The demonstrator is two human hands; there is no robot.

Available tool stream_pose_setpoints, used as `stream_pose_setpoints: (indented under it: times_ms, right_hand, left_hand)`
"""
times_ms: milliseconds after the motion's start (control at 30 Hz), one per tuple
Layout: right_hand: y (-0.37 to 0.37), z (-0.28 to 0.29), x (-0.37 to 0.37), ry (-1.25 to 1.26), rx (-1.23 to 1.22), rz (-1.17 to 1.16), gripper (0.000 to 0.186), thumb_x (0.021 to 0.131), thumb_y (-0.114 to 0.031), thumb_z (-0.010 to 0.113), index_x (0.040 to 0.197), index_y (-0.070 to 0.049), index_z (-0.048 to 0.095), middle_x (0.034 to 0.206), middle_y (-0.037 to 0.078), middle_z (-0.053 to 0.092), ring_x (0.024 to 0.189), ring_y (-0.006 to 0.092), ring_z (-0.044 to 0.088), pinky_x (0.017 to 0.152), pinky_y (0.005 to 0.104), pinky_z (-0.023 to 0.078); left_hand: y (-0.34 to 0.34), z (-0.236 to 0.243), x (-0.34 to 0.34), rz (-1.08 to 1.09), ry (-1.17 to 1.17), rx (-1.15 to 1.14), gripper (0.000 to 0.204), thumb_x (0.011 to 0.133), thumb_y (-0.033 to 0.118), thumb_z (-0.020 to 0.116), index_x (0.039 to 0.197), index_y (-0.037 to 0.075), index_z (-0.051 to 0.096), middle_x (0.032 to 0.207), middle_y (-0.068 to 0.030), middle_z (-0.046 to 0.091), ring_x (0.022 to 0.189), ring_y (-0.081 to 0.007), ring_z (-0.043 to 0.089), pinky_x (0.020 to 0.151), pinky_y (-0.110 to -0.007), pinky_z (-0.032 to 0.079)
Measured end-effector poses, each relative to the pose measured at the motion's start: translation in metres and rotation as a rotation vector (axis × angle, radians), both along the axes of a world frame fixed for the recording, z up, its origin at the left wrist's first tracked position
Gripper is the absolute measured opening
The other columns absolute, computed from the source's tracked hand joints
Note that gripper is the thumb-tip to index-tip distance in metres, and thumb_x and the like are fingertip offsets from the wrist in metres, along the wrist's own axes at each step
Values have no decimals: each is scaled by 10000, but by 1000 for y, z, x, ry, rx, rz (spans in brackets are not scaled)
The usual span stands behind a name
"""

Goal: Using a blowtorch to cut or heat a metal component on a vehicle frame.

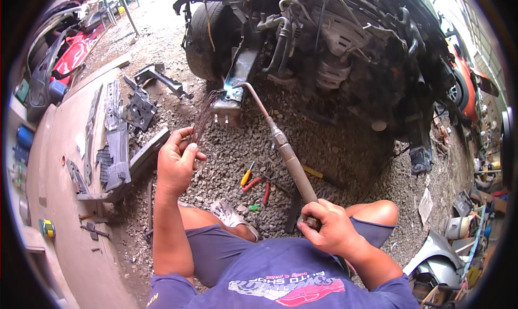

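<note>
My right hand (329, 226) is closed around the handle of a gas welding torch (294, 166). The torch's thin bent tip reaches the front end of a grey metal frame rail (247, 60) on a stripped car, where a bright bluish-white glow (231, 89) shows. From the left, a bundle of thin dark wire (204, 116) pinched in my left hand (181, 157) comes up to that glow. Whether the wire touches the metal cannot be made out through the glare. Below the glow, the rail ends in a boxy piece with small studs (226, 114).
On the gravel between my legs and the car lie a yellow screwdriver (247, 175), red-handled pliers (259, 187) and a hammer (315, 172). The car's tire (208, 42) stands behind the rail. Removed body parts (116, 147) lie at left, a silver fender (437, 257) at right.
</note>
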State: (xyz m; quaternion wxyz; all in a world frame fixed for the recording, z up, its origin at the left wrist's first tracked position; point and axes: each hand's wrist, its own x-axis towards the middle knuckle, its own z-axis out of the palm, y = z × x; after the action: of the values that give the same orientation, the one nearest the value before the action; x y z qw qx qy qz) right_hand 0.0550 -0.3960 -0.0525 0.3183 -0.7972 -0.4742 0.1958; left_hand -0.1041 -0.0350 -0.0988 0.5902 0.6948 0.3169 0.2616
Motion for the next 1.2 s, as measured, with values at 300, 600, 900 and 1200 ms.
stream_pose_setpoints:
  times_ms: [300,600,900,1200]
  right_hand:
    - [2,6,-5,36,-40,0,202,911,-149,846,1069,-110,725,914,124,657,809,352,697,714,467,574]
    - [-2,9,-1,27,-40,19,193,909,-139,844,1054,-106,721,909,120,655,807,356,695,705,467,572]
    - [-1,12,2,36,-45,28,180,912,-139,838,1042,-109,717,894,126,655,809,360,698,709,466,570]
    - [0,14,2,49,-39,12,172,909,-140,844,1025,-105,721,870,117,653,780,343,694,698,448,565]
  left_hand:
    - [-1,-18,0,43,-45,46,351,1109,36,593,1450,-45,601,1148,-79,745,855,-109,765,620,-214,522]
    - [-9,-29,10,100,-107,149,275,1062,-40,620,1336,-21,642,1031,-84,805,846,-116,773,719,-259,572]
    - [-10,-32,10,82,-51,249,301,1053,-29,682,1352,-24,715,1123,-90,796,935,-122,759,854,-289,613]
    - [-8,-28,10,110,18,446,301,1000,19,738,1295,30,798,1153,-177,848,1053,-245,834,920,-348,616]
